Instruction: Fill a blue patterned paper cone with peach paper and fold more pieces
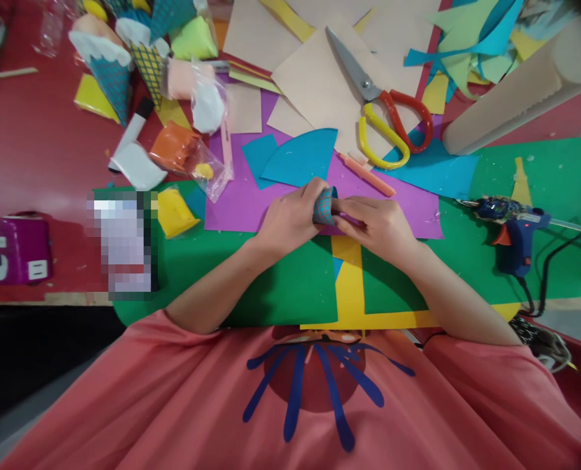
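Blue roll (324, 207), open end rightward.

Blue roll: my little curled piece (324, 206), looks like paper tbh, blue with a crisscross grid of lines on the outside
Curl: bent round into a short tube kinda shape, plain darker blue showing at the top edge
Hold: up in my left hand (296, 212), fingertips of my right hand (376, 225) right at its edge
Spot: over the purple sheet (244, 212), far end's hidden by my fingers
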A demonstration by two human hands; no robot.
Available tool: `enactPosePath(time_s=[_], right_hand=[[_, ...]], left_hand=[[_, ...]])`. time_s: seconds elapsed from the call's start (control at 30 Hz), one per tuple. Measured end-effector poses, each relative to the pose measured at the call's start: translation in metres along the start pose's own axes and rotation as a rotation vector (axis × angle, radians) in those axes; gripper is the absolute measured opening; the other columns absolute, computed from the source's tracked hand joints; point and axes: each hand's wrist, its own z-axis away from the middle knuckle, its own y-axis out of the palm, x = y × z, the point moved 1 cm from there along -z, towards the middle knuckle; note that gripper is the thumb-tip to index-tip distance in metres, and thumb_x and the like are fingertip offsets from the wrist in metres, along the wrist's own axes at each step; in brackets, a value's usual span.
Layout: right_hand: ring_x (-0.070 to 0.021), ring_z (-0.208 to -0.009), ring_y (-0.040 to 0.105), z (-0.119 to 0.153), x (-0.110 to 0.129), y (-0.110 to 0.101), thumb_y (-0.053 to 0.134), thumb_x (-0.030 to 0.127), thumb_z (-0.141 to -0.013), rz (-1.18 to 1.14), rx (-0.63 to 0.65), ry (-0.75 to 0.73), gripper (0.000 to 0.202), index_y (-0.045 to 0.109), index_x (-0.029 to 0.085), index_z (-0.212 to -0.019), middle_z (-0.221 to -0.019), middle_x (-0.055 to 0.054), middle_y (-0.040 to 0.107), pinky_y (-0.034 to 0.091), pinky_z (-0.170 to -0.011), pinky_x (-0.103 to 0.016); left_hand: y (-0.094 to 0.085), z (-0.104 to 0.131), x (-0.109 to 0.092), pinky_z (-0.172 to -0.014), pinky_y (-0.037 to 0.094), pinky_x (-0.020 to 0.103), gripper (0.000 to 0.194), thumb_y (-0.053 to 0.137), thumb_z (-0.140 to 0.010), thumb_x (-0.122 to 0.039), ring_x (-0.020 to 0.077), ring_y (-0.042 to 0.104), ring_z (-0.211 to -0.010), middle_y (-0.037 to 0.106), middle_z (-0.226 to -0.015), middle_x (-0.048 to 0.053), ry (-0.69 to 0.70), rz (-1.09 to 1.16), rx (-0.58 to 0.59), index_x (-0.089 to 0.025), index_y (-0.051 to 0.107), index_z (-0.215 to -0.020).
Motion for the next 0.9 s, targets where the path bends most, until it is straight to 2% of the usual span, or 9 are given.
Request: enactPosePath(time_s=[0.17, 0.43, 0.53, 0.63, 0.67, 0.73, 0.77, 0.83, 0.9], right_hand=[[-0.0143, -0.068, 0.068, -0.002, 0.003, -0.007, 0.050, 0.038, -0.095, -0.083, 0.033, 0.119, 0.030, 0.068, 0.019, -0.111, -0.089, -0.005, 0.074, 0.050, -0.064, -0.025], [-0.0160, -0.076, 0.068, -0.003, 0.004, 0.003, 0.057, 0.025, -0.088, -0.091, -0.043, 0.192, 0.021, 0.072, 0.017, -0.102, -0.093, -0.006, 0.075, 0.051, -0.069, -0.026], [-0.0125, -0.063, 0.063, -0.005, 0.011, -0.007, 0.059, 0.027, -0.088, -0.143, -0.020, 0.194, 0.022, 0.073, 0.017, -0.102, -0.089, -0.005, 0.076, 0.050, -0.063, -0.025], [-0.0060, -0.046, 0.052, 0.005, 0.024, -0.031, 0.061, 0.030, -0.089, -0.281, 0.058, 0.299, 0.027, 0.070, 0.023, -0.113, -0.100, -0.003, 0.076, 0.046, -0.050, -0.022], [-0.0056, -0.047, 0.055, 0.013, 0.028, -0.042, 0.061, 0.031, -0.089, -0.312, 0.058, 0.340, 0.028, 0.068, 0.026, -0.115, -0.106, -0.002, 0.075, 0.048, -0.051, -0.022], [-0.0100, -0.063, 0.067, 0.037, 0.030, -0.068, 0.060, 0.031, -0.090, -0.267, -0.066, 0.452, 0.025, 0.069, 0.030, -0.113, -0.111, -0.003, 0.074, 0.052, -0.060, -0.025], [-0.0132, -0.070, 0.070, 0.053, 0.027, -0.083, 0.061, 0.032, -0.090, -0.159, -0.155, 0.516, 0.023, 0.070, 0.029, -0.111, -0.107, -0.004, 0.074, 0.053, -0.064, -0.027], [-0.0213, -0.084, 0.071, 0.089, 0.015, -0.112, 0.064, 0.036, -0.086, 0.268, -0.300, 0.683, 0.023, 0.072, 0.026, -0.104, -0.103, -0.009, 0.075, 0.053, -0.075, -0.034], [-0.0280, -0.089, 0.070, 0.123, -0.002, -0.136, 0.061, 0.040, -0.084, 0.626, -0.249, 0.952, 0.022, 0.071, 0.025, -0.096, -0.101, -0.014, 0.074, 0.050, -0.077, -0.042]], left_hand=[[-0.004, 0.001, -0.005, -0.060, 0.042, 0.029, 0.030, 0.062, -0.083, -0.024, 0.0282, 0.069, -0.090, 0.069, -0.097, 0.008, -0.039, -0.039, 0.083, -0.019, 0.047, -0.108], [0.001, 0.004, -0.008, -0.061, 0.042, 0.028, 0.035, 0.063, -0.076, -0.027, 0.0237, 0.066, -0.086, 0.065, -0.098, 0.005, -0.005, 0.177, 0.099, -0.022, 0.044, -0.105], [-0.001, 0.002, -0.008, -0.062, 0.042, 0.027, 0.041, 0.066, -0.069, -0.025, 0.0205, 0.062, -0.082, 0.060, -0.093, 0.002, 0.075, 0.315, 0.086, -0.021, 0.043, -0.102], [-0.005, 0.001, -0.006, -0.061, 0.041, 0.025, 0.037, 0.068, -0.068, -0.025, 0.0156, 0.057, -0.073, 0.055, -0.081, -0.002, 0.155, 0.443, 0.085, -0.021, 0.043, -0.094], [-0.006, 0.000, -0.005, -0.062, 0.043, 0.025, 0.035, 0.068, -0.070, -0.026, 0.0147, 0.056, -0.073, 0.055, -0.082, -0.002, 0.182, 0.494, 0.076, -0.021, 0.044, -0.094], [-0.009, 0.000, -0.003, -0.070, 0.048, 0.027, 0.035, 0.069, -0.073, -0.029, 0.0148, 0.058, -0.081, 0.057, -0.089, -0.001, 0.245, 0.598, 0.043, -0.021, 0.046, -0.098], [-0.010, -0.001, -0.002, -0.074, 0.049, 0.028, 0.037, 0.070, -0.074, -0.031, 0.0156, 0.059, -0.086, 0.058, -0.094, 0.000, 0.282, 0.638, 0.020, -0.021, 0.047, -0.102], [-0.013, 0.000, 0.000, -0.081, 0.051, 0.032, 0.040, 0.072, -0.075, -0.034, 0.0180, 0.061, -0.094, 0.060, -0.101, 0.003, 0.361, 0.690, -0.027, -0.021, 0.049, -0.106], [-0.015, 0.000, 0.000, -0.083, 0.052, 0.035, 0.040, 0.073, -0.076, -0.038, 0.0197, 0.062, -0.096, 0.061, -0.104, 0.004, 0.419, 0.716, -0.068, -0.022, 0.051, -0.106]])
